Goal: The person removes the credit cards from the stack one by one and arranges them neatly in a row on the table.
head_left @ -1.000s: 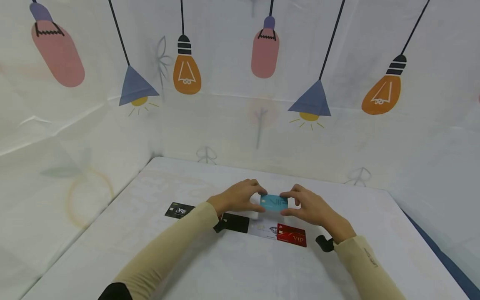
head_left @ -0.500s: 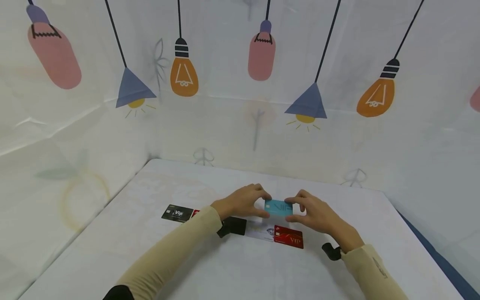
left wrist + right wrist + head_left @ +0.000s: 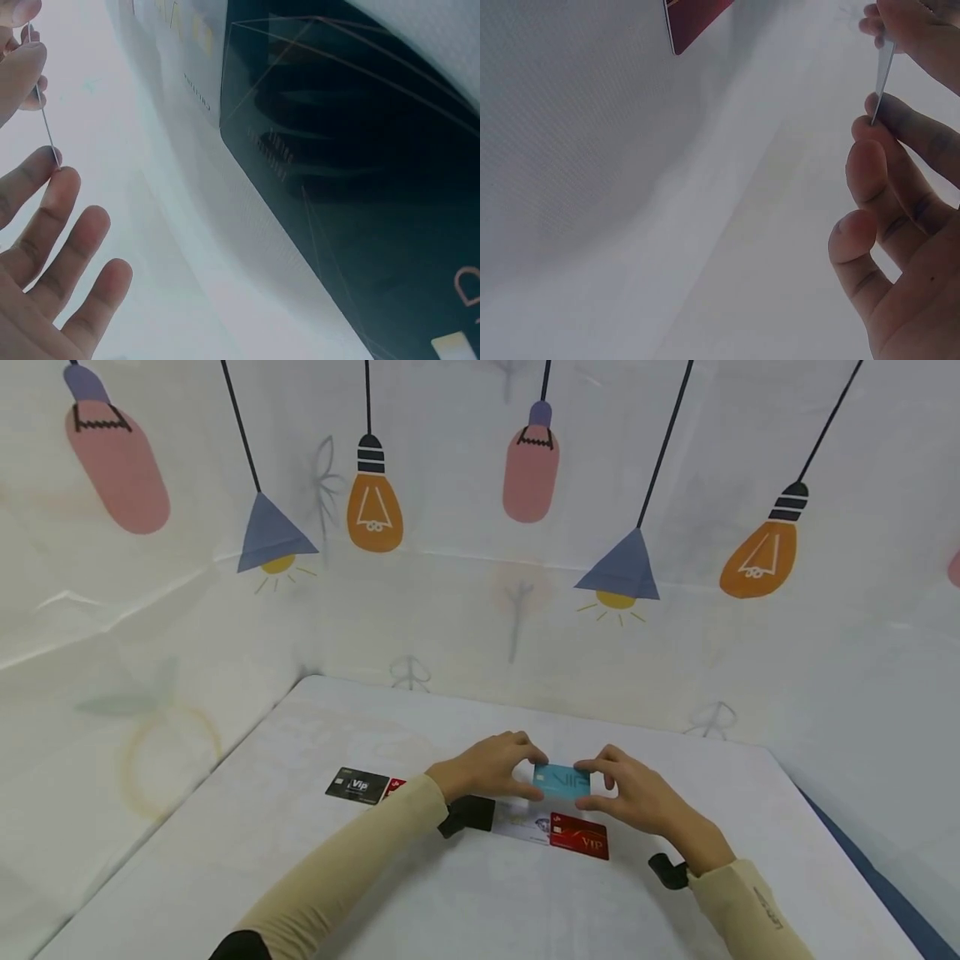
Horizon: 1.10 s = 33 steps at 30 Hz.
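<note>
A light blue VIP card (image 3: 562,782) is held up between both hands in the head view. My left hand (image 3: 489,768) pinches its left end, and my right hand (image 3: 637,789) pinches its right end. Seen nearly edge-on, the card (image 3: 885,71) shows as a thin strip in the right wrist view. Just in front of it lies a row of cards: a black Vip card (image 3: 357,785), a red card (image 3: 392,787) mostly behind the left sleeve, a dark card (image 3: 480,812) partly covered by the left wrist, a whitish card (image 3: 521,822) and a red VIP card (image 3: 580,836).
The cards lie on a white table (image 3: 540,910). A pale wall sheet (image 3: 450,618) printed with lamps and bulbs rises behind and to the left. Black wrist mounts (image 3: 667,871) sit close to the tabletop.
Both hands have shifted slightly right and toward the person with the blue card between them. The left sleeve now uncovers part of the left red card. The row of cards stays put.
</note>
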Tool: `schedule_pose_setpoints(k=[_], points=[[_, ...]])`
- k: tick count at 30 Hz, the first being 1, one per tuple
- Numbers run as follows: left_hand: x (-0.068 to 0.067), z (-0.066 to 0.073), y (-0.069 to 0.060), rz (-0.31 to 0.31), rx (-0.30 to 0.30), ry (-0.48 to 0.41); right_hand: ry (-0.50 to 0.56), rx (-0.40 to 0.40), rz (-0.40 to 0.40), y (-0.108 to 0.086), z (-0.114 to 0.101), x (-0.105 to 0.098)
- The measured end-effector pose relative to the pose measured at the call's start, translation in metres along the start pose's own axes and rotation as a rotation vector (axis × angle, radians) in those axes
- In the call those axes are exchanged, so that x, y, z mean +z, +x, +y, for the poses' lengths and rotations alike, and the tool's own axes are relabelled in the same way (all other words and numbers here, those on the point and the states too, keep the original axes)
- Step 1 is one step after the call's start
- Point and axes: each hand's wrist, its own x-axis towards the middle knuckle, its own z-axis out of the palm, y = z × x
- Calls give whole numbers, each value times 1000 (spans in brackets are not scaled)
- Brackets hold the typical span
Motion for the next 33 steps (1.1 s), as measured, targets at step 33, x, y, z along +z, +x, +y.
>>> schedule_pose_setpoints(k=[33], points=[[23, 42, 25, 37, 69, -16, 28, 29, 47, -51, 25, -19]])
